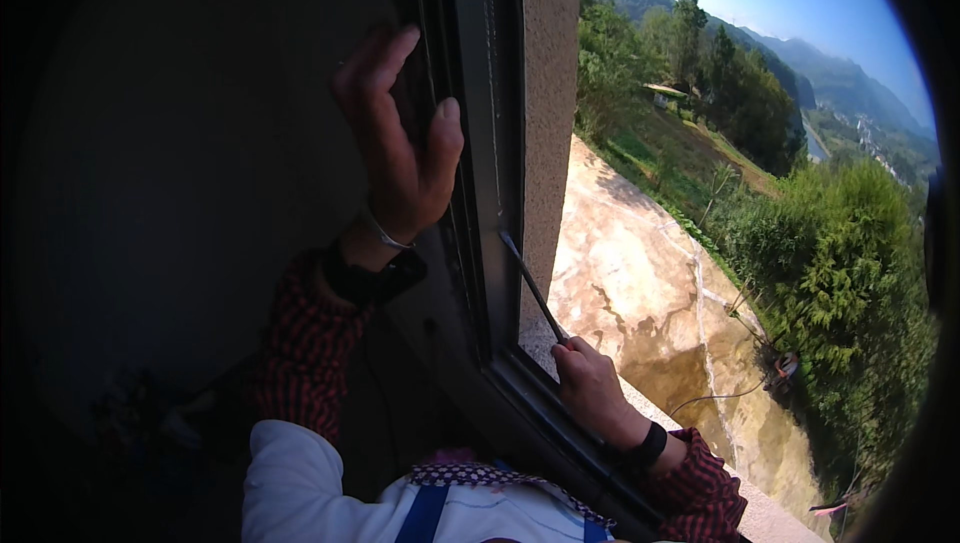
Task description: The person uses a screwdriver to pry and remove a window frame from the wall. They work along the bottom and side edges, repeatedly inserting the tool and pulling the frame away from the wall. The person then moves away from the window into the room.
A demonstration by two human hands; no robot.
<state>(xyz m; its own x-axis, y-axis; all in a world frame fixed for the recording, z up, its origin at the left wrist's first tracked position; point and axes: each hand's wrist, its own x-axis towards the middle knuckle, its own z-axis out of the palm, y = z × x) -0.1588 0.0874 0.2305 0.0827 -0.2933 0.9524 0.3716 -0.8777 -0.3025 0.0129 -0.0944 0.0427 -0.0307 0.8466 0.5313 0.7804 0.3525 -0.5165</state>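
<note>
My right hand (596, 393) is closed round the handle of a screwdriver (534, 286) with a long dark shaft. The shaft slants up and left, its tip against the dark metal window frame (487, 190), near the wall side. A thin broken whitish line runs along the frame above the tip. My left hand (409, 130) is raised at the inner side of the same frame, fingers apart and bent, holding nothing that shows. Its fingertips are close to the frame's inner edge; whether they touch it I cannot tell.
Outside the frame stands a rough plastered wall edge (550, 115). Far below lies a stained concrete yard (637, 280) with a cable (716, 397), beside shrubs (847, 280) on a slope. The frame's lower rail (555, 423) runs before my body. The room at left is dark.
</note>
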